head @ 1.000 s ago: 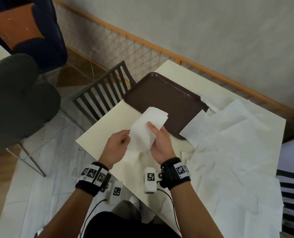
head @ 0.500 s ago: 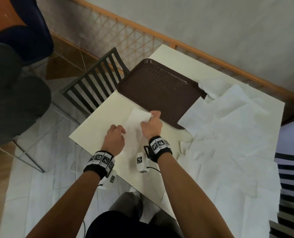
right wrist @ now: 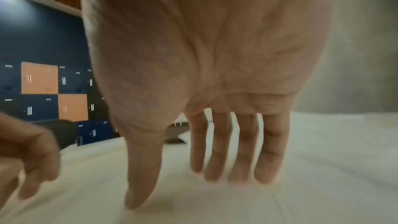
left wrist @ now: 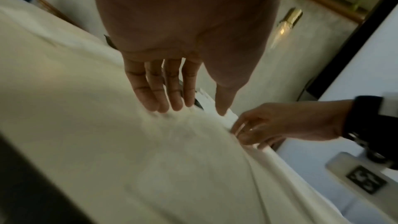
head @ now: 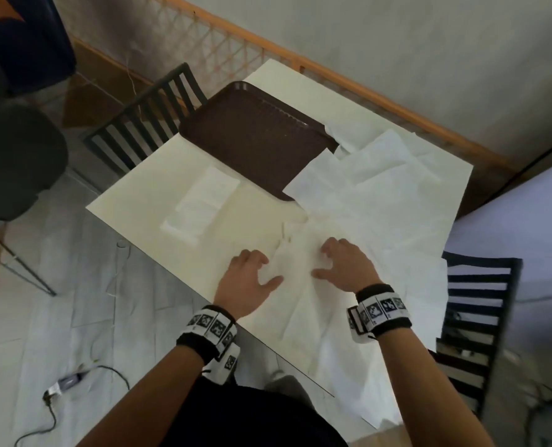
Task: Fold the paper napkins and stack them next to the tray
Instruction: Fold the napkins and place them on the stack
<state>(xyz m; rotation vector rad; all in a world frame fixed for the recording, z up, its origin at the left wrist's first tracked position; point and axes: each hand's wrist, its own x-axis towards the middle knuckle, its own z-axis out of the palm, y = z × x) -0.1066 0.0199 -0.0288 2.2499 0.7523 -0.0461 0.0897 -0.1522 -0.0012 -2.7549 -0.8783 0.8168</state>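
Note:
A folded white napkin (head: 200, 204) lies flat on the table beside the near edge of the brown tray (head: 252, 133). Several unfolded napkins (head: 381, 195) cover the right half of the table and overlap the tray's right corner. My left hand (head: 261, 269) and right hand (head: 327, 258) both rest on one rumpled loose napkin (head: 295, 253) near the table's front edge. In the left wrist view the left fingers (left wrist: 163, 98) are straight, with their tips on the paper. The right fingers (right wrist: 237, 159) also reach down straight onto it. Neither hand grips anything.
The cream table (head: 158, 195) stands against a grey wall. Black slatted chairs stand at the far left (head: 145, 124) and at the right (head: 474, 304). Some napkin sheets hang over the table's near right edge (head: 365, 382). A cable (head: 74, 379) lies on the floor.
The napkin held in both hands was laid down folded beside the tray and let go. Both hands moved right and nearer, onto the loose napkins.

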